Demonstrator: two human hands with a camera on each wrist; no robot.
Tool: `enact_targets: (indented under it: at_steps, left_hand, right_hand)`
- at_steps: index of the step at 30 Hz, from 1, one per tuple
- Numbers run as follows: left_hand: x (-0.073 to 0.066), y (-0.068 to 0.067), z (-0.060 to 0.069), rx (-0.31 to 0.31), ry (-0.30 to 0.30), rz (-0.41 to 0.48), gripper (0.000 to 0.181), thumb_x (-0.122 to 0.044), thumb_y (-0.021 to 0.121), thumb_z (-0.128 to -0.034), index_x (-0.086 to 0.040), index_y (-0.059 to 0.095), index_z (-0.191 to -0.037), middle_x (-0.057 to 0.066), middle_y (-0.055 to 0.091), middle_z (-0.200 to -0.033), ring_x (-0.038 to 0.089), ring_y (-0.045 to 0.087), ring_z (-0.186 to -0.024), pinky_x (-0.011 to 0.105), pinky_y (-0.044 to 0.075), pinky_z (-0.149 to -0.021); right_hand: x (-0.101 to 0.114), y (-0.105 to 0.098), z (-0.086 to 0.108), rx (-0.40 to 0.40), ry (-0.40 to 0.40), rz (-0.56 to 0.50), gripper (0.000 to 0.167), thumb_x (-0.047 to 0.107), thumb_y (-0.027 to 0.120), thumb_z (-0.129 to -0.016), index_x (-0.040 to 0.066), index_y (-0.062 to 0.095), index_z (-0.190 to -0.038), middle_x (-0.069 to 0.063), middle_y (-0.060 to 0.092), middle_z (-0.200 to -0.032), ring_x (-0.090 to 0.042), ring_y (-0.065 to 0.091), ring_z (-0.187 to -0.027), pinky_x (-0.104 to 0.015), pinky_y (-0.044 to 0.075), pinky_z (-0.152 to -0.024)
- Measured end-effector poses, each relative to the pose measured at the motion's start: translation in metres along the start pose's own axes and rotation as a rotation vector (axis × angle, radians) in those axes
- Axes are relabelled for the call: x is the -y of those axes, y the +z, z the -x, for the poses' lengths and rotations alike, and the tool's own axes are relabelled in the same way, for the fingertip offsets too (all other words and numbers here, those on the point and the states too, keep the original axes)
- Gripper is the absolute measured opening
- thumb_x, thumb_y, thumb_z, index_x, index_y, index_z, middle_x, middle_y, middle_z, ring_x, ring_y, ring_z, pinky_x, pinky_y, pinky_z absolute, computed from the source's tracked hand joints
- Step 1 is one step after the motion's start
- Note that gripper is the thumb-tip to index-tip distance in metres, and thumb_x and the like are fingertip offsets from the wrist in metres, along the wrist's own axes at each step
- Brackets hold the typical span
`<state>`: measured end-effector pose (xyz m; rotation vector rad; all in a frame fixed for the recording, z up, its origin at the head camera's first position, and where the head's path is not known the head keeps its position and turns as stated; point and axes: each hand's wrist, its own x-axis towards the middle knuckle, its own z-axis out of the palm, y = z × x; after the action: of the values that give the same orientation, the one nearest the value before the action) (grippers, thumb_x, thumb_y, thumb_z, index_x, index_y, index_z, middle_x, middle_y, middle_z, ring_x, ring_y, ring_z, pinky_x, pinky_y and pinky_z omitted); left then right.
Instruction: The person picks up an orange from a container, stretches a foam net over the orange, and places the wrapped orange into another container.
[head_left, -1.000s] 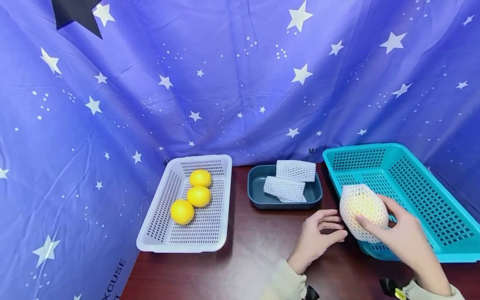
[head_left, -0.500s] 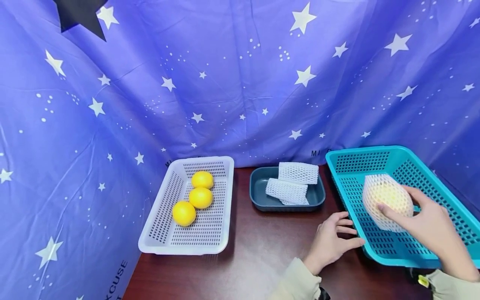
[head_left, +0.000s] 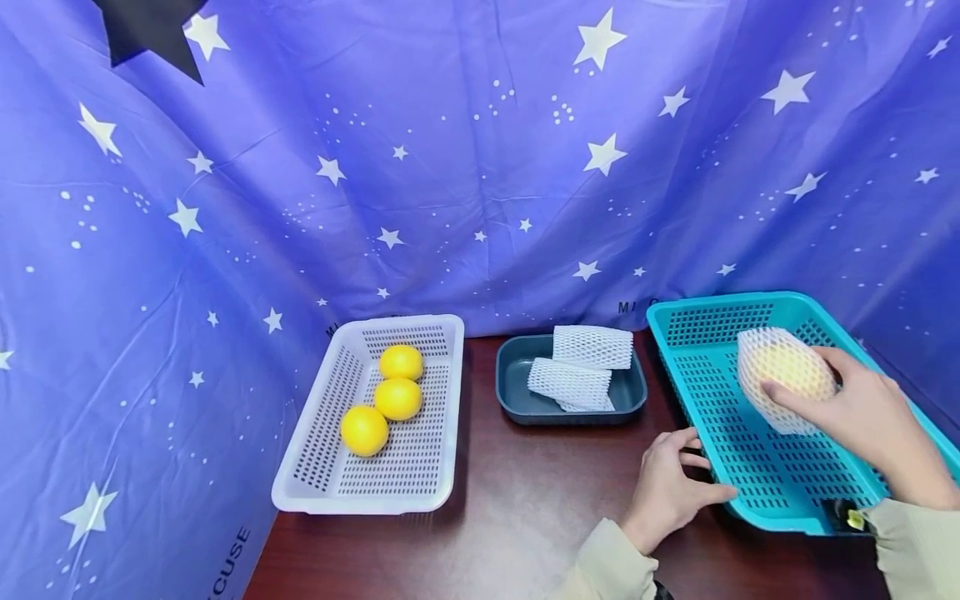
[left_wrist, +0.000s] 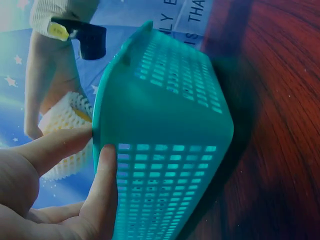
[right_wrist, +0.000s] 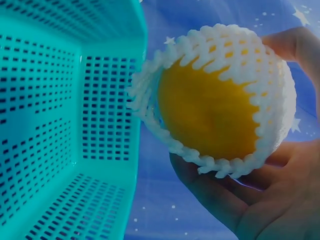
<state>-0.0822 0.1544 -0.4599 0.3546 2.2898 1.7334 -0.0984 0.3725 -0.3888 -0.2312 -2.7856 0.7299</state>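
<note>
My right hand [head_left: 873,408] grips a round yellow fruit in a white foam net [head_left: 786,379] above the teal basket [head_left: 712,417]. In the right wrist view, the yellow fruit [right_wrist: 207,112] shows bare at the net's open end, with fingers and thumb around the net. My left hand [head_left: 670,487] pinches the basket's near-left rim. The left wrist view has the thumb at the rim's edge and a finger [left_wrist: 102,185] against the perforated outer wall.
A white basket [head_left: 442,450] on the left holds three yellow fruits [head_left: 365,431]. Between the baskets stands a dark blue tray [head_left: 513,387] with two foam nets [head_left: 592,346]. Behind everything hangs a blue star-patterned cloth [head_left: 480,167]; the tabletop [head_left: 510,500] is dark reddish wood.
My right hand has carried the netted fruit right and farther back, from the teal basket's left edge to above its inside. The left hand has moved right onto the basket's rim.
</note>
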Motion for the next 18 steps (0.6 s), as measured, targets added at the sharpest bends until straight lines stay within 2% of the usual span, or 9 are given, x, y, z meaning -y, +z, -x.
enact_targets:
  at_steps: [4,5,7,9,11,18]
  left_hand:
    - [0.001,0.001,0.001,-0.013,-0.025,0.004,0.071,-0.008,0.091,-0.066,-0.015,0.063,-0.13,-0.018,0.059,-0.106,-0.008,0.063,-0.082,0.008,0.049,-0.071]
    - [0.001,0.001,0.002,-0.012,-0.034,0.008,0.07,-0.008,0.091,-0.0662,-0.015,0.063,-0.13,-0.019,0.059,-0.105,-0.009,0.063,-0.083,0.008,0.049,-0.071]
    - [0.002,0.002,0.003,-0.008,-0.048,0.019,0.07,-0.008,0.091,-0.0667,-0.016,0.063,-0.13,-0.02,0.059,-0.105,-0.009,0.062,-0.083,0.008,0.048,-0.069]
    - [0.002,0.003,0.003,-0.004,-0.048,0.02,0.07,-0.008,0.091,-0.0672,-0.016,0.063,-0.131,-0.02,0.058,-0.105,-0.009,0.062,-0.083,0.008,0.048,-0.068]
    - [0.003,0.004,0.003,0.0,-0.04,0.019,0.07,-0.008,0.09,-0.068,-0.016,0.062,-0.131,-0.02,0.059,-0.106,-0.009,0.062,-0.084,0.008,0.048,-0.066]
    - [0.003,0.003,0.0,-0.002,-0.03,0.034,0.071,-0.007,0.09,-0.0684,-0.016,0.062,-0.133,-0.018,0.059,-0.108,-0.009,0.063,-0.085,0.007,0.048,-0.061]
  right_hand:
    - [-0.002,0.002,-0.01,0.036,0.004,0.019,0.089,0.046,0.069,-0.089,-0.019,0.035,-0.139,-0.044,0.051,-0.115,-0.056,0.054,-0.09,-0.067,0.041,-0.072]
    - [-0.003,0.003,-0.012,0.047,0.003,0.018,0.089,0.046,0.068,-0.089,-0.02,0.034,-0.14,-0.044,0.05,-0.116,-0.056,0.054,-0.09,-0.066,0.042,-0.072]
    - [-0.005,0.004,-0.016,0.069,0.003,0.025,0.09,0.046,0.068,-0.09,-0.021,0.033,-0.139,-0.045,0.049,-0.117,-0.056,0.055,-0.09,-0.064,0.043,-0.071]
    - [-0.008,0.005,-0.021,0.099,0.011,0.038,0.093,0.047,0.068,-0.089,-0.023,0.031,-0.139,-0.047,0.046,-0.117,-0.056,0.056,-0.088,-0.056,0.049,-0.06]
    - [-0.011,0.006,-0.027,0.129,0.007,0.044,0.094,0.047,0.068,-0.089,-0.024,0.031,-0.137,-0.048,0.046,-0.116,-0.055,0.057,-0.085,-0.049,0.051,-0.05]
    - [-0.016,0.017,-0.047,0.28,-0.014,0.048,0.097,0.053,0.065,-0.09,-0.026,0.03,-0.136,-0.048,0.049,-0.117,-0.049,0.061,-0.083,-0.045,0.051,-0.052]
